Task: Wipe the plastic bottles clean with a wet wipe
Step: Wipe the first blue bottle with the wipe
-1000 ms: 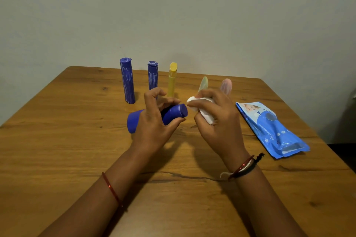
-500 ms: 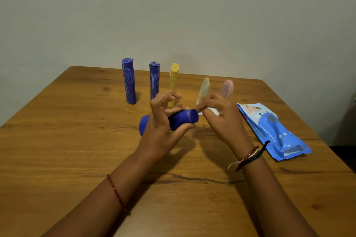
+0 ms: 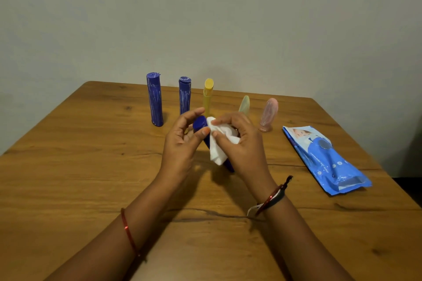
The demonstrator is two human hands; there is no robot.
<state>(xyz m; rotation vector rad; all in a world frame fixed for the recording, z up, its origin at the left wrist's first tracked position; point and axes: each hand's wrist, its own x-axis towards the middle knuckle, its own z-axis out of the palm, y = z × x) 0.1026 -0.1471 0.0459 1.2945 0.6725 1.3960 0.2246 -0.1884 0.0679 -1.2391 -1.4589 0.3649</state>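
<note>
Above the middle of the wooden table [image 3: 68, 166], the left hand [image 3: 182, 143] pinched the cap end of a blue bottle [image 3: 199, 123] held tilted, while the right hand [image 3: 244, 146] clamped a white wet wipe [image 3: 219, 143] around its body. Five more bottles stood behind; a wipes pack [image 3: 324, 159] lay right.

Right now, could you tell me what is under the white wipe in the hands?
Under the wet wipe is a blue bottle: its cap end shows above, its other end pokes out below. The wipe and right hand cover its middle.
</note>
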